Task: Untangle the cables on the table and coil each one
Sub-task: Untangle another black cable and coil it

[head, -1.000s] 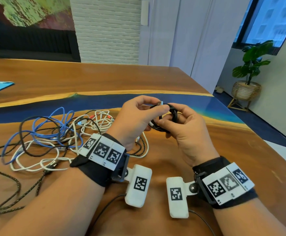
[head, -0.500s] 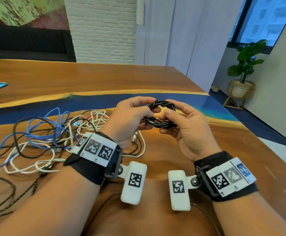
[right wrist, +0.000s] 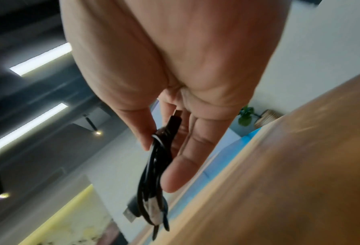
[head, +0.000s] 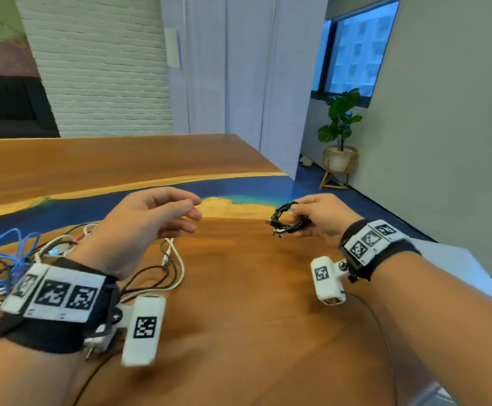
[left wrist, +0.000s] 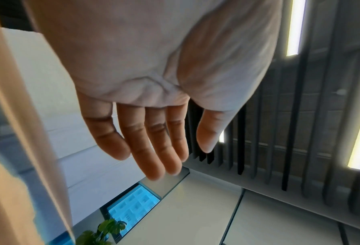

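Coiled black USB cable [head: 287,220] is pinched between thumb and fingers of right hand [head: 319,218], above the table [head: 239,288]. Left hand [head: 139,227] is held relaxed, fingers [left wrist: 153,145] extended, nothing gripped. Tangled cables [head: 34,253] are seen behind its wrist.

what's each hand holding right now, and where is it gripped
The right hand pinches the coiled black cable at the bundle's side, thumb against fingers. The left hand holds nothing; its fingers are relaxed.

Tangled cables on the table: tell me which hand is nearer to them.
Left. The left hand hovers open just above the tangled cables' right edge. The right hand is off to their right, holding the coiled black cable.
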